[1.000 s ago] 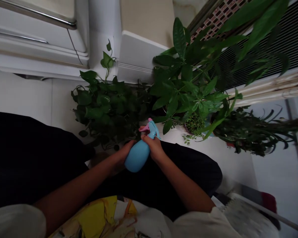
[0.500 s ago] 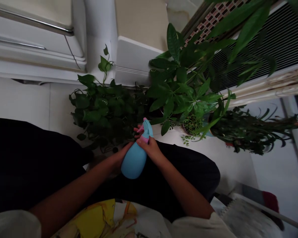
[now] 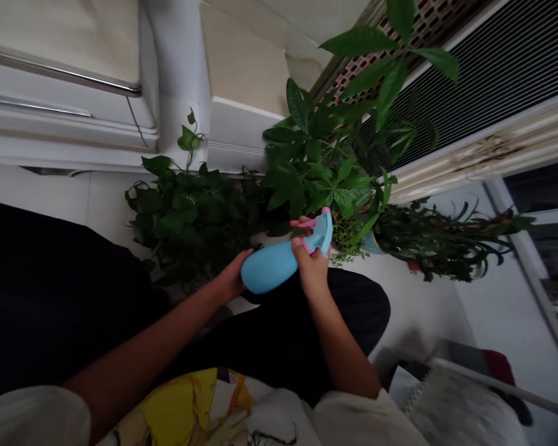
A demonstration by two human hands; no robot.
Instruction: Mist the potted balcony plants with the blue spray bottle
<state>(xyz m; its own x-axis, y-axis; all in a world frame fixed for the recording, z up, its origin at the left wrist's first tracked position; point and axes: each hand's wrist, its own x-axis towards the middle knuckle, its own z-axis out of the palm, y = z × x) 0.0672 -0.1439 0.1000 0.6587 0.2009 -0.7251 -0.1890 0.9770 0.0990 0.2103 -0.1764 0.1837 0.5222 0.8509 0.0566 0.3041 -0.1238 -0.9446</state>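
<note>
Spray bottle (image 3: 268, 267), light blue with a pink trigger (image 3: 308, 223), lies tilted near the middle of the frame, its rounded base toward the left and its spray head (image 3: 323, 230) toward the upper right. The right hand (image 3: 312, 263) is closed around the neck, thumb on the near side, with fingertips showing beside the trigger. The left hand (image 3: 235, 274) touches the base; its fingers are mostly hidden behind the bottle, so I cannot tell how tightly they close. Below the bottle, dark trousers (image 3: 353, 303) fill much of the lower frame. A trailing heart-leaved plant (image 3: 186, 217) spreads left of center, and a taller plant with fanned, pointed leaves (image 3: 325, 176) rises above the spray head. Just right of the head sits a small-leaved plant (image 3: 348, 234), and farther right a strap-leaved plant (image 3: 441, 238) stretches over the white floor (image 3: 432, 303).
</note>
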